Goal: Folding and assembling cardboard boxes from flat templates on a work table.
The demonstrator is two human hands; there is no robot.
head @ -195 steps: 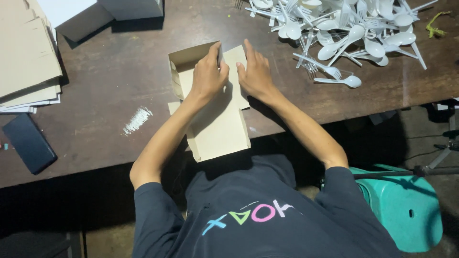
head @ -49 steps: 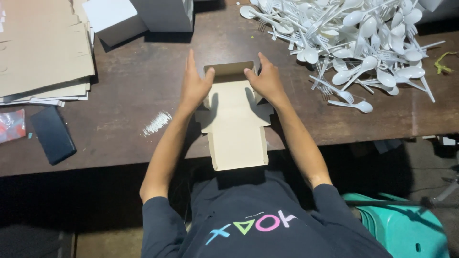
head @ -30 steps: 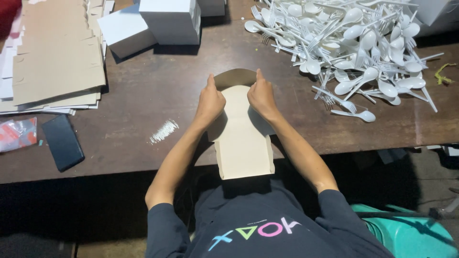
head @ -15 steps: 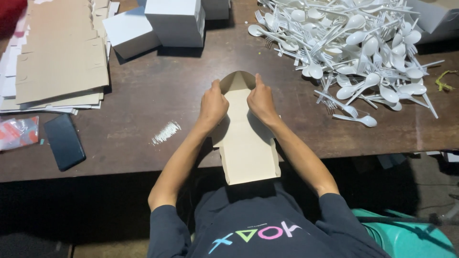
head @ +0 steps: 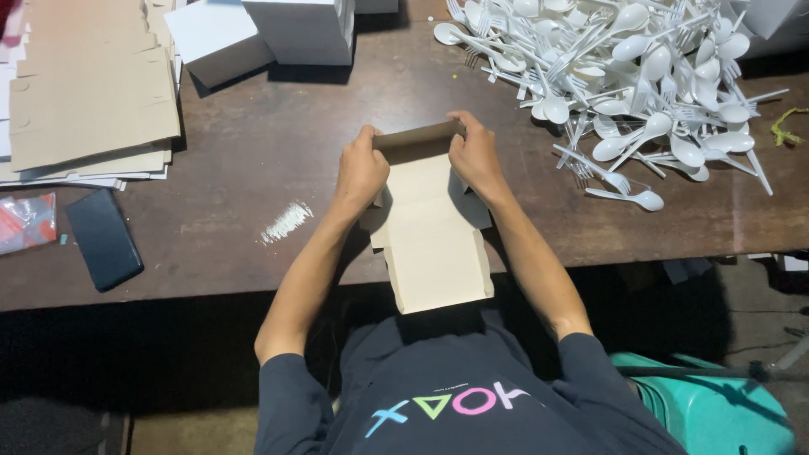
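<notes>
A partly folded cardboard box (head: 434, 227) lies on the dark wooden table (head: 253, 168) in front of me, its long flap hanging over the near edge toward my chest. My left hand (head: 361, 173) grips the box's left side wall. My right hand (head: 474, 156) grips the right side wall, fingers curled over the raised brown far wall. Both hands press the walls upright.
A big heap of white plastic spoons and forks (head: 632, 76) fills the table's right back. White finished boxes (head: 295, 29) stand at the back. A stack of flat cardboard blanks (head: 84, 93) lies left, with a dark phone (head: 103, 238) and a white scrap (head: 286, 221) nearer.
The flat blank has been folded up: side walls were raised, then the far wall stood up. My hands moved from pressing flat on the card to gripping the box's two sides.
</notes>
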